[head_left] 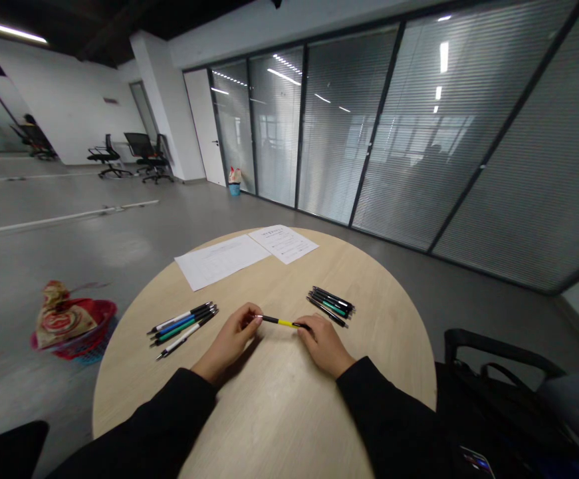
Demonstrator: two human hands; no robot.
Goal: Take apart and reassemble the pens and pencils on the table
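Observation:
Between my two hands, just above or on the round table point(269, 412), is a black and yellow pen point(280, 322). The fingertips of my left hand point(234, 336) pinch its left end. My right hand point(323, 344) grips its right end, and the fingers cover that tip. To the left lies a row of pens point(182, 326) with white, blue and green barrels and dark ends. On the right, close beyond my right hand, is a group of mostly black pens point(330, 304), one of them with a green part.
Two printed sheets point(224, 258) lie at the table's far side. A red basket point(104, 316) with a bag stands on the floor at left. A black chair point(488, 346) with a bag is at right. Office chairs point(147, 150) and a glass partition point(339, 126) stand farther back.

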